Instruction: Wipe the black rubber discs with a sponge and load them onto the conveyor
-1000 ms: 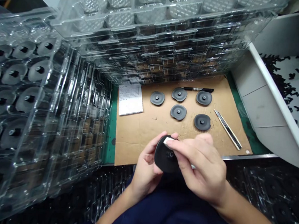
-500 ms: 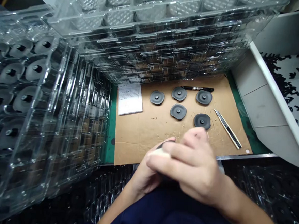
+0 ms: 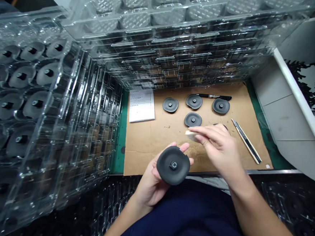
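Observation:
In my left hand [image 3: 153, 180] rests a black, rounded rubber-like disc [image 3: 167, 169] with a small metal-tipped stud at its centre, its studded face turned up towards me. My right hand [image 3: 222, 147] pinches a small white piece [image 3: 191, 135], perhaps a pad or cloth, just above and to the right of that disc, apart from it. Several similar discs lie on the cardboard sheet [image 3: 144, 149], among them one disc [image 3: 193, 119] just beyond my right fingertips. Another disc [image 3: 221, 126] is mostly hidden behind my right hand.
Stacked clear plastic trays [image 3: 179, 44] wall off the back. More trays [image 3: 38, 124], holding discs, stand at the left. A paper booklet [image 3: 142, 106], a black pen [image 3: 214, 96] and a utility knife [image 3: 246, 141] lie on the cardboard. A white partition [image 3: 301, 110] borders the right side.
My hands have come apart: the right has moved up and away with the white piece, and the disc in my left hand now shows fully. The view has shifted slightly.

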The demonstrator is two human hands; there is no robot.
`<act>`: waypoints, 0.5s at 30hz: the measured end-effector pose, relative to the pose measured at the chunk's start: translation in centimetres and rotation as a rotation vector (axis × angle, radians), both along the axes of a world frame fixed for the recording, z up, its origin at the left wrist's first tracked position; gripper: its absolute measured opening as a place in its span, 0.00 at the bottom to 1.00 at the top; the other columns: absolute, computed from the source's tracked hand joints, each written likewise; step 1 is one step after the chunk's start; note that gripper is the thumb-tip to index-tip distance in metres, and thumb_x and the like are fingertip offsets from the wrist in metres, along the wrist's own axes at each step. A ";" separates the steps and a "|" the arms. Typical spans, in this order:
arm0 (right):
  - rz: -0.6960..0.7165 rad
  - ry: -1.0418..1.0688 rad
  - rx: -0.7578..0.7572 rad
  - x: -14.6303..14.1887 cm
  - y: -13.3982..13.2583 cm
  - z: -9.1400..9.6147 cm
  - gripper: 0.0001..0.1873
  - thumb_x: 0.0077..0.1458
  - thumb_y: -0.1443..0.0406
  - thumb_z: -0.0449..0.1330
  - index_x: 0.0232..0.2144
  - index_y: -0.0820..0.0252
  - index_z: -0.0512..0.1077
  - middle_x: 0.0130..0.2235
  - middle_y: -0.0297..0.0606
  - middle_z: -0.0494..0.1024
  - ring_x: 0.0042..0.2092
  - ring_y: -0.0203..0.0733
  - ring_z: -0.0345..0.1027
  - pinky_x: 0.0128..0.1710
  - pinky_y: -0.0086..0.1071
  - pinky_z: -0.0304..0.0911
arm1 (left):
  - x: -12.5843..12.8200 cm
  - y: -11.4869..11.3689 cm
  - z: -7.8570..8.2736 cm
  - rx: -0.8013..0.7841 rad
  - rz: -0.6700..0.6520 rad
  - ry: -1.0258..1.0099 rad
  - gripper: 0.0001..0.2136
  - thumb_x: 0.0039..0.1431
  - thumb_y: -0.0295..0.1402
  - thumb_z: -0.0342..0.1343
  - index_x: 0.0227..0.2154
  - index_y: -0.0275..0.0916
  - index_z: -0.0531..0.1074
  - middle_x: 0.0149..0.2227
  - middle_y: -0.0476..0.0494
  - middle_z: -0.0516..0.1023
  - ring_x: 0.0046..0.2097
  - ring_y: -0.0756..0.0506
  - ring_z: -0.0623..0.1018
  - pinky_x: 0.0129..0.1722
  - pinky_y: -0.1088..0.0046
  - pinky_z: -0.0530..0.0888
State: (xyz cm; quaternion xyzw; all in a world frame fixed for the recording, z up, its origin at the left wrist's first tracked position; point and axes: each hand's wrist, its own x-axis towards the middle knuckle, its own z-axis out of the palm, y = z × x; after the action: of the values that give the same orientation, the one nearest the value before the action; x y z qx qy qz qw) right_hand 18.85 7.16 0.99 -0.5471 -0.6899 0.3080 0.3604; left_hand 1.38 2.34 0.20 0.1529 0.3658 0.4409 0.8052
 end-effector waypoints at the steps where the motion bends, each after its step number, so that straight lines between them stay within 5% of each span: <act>1: -0.038 0.014 -0.082 0.3 -0.3 -1.0 0.13 0.59 0.67 0.53 0.42 0.52 0.74 0.38 0.33 0.78 0.40 0.37 0.67 0.41 0.34 0.61 | -0.2 0.0 0.0 -0.003 0.003 -0.062 0.28 0.43 0.49 0.62 0.49 0.47 0.70 0.56 0.41 0.70 0.48 0.39 0.76 0.52 0.62 0.68; 5: 0.058 0.064 -0.351 0.7 -2.9 -5.0 0.13 0.59 0.63 0.53 0.44 0.54 0.74 0.40 0.36 0.78 0.38 0.38 0.71 0.36 0.32 0.65 | -0.7 -0.3 -0.3 -0.008 0.027 -0.126 0.27 0.45 0.48 0.61 0.50 0.47 0.69 0.55 0.40 0.71 0.50 0.39 0.75 0.53 0.65 0.67; 9: 0.059 0.060 -0.391 0.8 -4.3 -6.6 0.13 0.58 0.64 0.53 0.43 0.57 0.74 0.40 0.37 0.79 0.38 0.39 0.72 0.35 0.32 0.67 | -0.6 -0.5 -0.4 -0.006 0.025 -0.151 0.27 0.44 0.47 0.62 0.49 0.46 0.70 0.51 0.41 0.75 0.47 0.39 0.77 0.50 0.64 0.70; 12: -0.053 0.044 -0.305 1.0 -3.4 -4.1 0.13 0.59 0.64 0.53 0.45 0.57 0.72 0.44 0.38 0.77 0.39 0.39 0.71 0.37 0.34 0.66 | -0.2 -0.5 -0.2 -0.006 -0.007 -0.173 0.26 0.45 0.45 0.62 0.49 0.46 0.70 0.50 0.42 0.75 0.47 0.39 0.77 0.50 0.63 0.70; 15: -0.008 -0.013 0.043 0.2 -2.4 0.2 0.15 0.57 0.68 0.55 0.48 0.53 0.70 0.45 0.34 0.77 0.41 0.39 0.69 0.43 0.36 0.61 | 0.1 -0.9 -0.2 0.006 -0.013 -0.031 0.27 0.43 0.49 0.62 0.46 0.43 0.72 0.47 0.40 0.76 0.46 0.37 0.77 0.50 0.59 0.71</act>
State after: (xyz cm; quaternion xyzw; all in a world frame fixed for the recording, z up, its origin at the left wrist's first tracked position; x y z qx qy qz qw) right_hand 19.04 4.74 1.24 -0.5438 -0.6967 0.2879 0.3688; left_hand 1.51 1.48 -0.02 0.1508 0.3512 0.4390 0.8132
